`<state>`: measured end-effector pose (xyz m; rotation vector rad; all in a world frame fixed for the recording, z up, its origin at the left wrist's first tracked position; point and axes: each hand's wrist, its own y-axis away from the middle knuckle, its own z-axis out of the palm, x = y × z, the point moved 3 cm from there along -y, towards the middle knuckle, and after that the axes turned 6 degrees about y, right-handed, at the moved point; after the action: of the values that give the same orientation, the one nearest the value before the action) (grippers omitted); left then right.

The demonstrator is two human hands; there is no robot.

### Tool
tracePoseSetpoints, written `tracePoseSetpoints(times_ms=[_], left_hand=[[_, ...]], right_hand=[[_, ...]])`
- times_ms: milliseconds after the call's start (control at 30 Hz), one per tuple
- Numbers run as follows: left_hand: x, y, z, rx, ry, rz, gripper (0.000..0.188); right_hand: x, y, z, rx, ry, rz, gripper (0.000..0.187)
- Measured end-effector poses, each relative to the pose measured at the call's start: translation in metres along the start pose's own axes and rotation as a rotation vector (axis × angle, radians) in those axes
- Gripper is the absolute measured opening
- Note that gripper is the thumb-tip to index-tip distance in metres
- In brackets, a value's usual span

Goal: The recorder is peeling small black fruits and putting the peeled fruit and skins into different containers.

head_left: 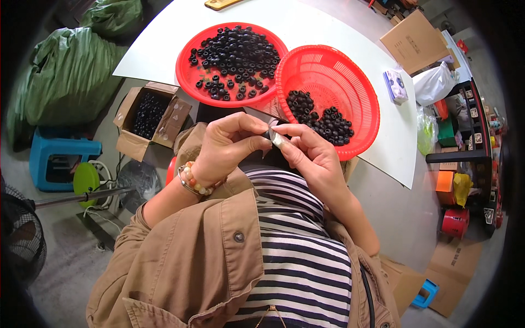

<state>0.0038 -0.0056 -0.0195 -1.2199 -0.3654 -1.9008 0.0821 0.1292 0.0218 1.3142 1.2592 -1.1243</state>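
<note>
My left hand (pixel 232 139) is closed in a pinch, thumb against forefinger, with a small dark piece (pixel 266 134) between the tips. Close against it, my right hand (pixel 313 156) pinches a small whitish, shiny thing (pixel 278 140) whose kind I cannot make out. Both hands meet in front of my chest, just short of the table. Beyond them, a round red tray (pixel 185 74) holds many small black ring-shaped pieces (pixel 238 52) with holes. To its right, a red slotted plastic basket (pixel 358 74) carries more of these black pieces (pixel 334 127) near its front side.
The white table (pixel 391 158) bears a small purple-and-white packet (pixel 395 87). On the left, an open cardboard box (pixel 128 124) contains black pieces, near a blue stool (pixel 41 161), green sacks (pixel 60 90) and a fan (pixel 22 235). A loaded dark shelf (pixel 465 158) stands right.
</note>
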Motion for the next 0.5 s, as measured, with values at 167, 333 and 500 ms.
tracePoseSetpoints(times_ms=[167, 333, 500], left_hand=[[-0.0012, -0.0003, 0.0008, -0.001, 0.035, -0.019, 0.012], [-0.0013, -0.0011, 0.0007, 0.003, 0.047, -0.031, 0.012], [-0.0016, -0.0009, 0.0015, 0.001, 0.060, -0.053, 0.012]], right_hand=[[0.0003, -0.0014, -0.0007, -0.001, -0.170, 0.120, 0.025], [0.0029, -0.0035, -0.0039, 0.029, -0.345, 0.251, 0.031], [0.0017, -0.0086, 0.0012, 0.017, -0.311, 0.201, 0.033]])
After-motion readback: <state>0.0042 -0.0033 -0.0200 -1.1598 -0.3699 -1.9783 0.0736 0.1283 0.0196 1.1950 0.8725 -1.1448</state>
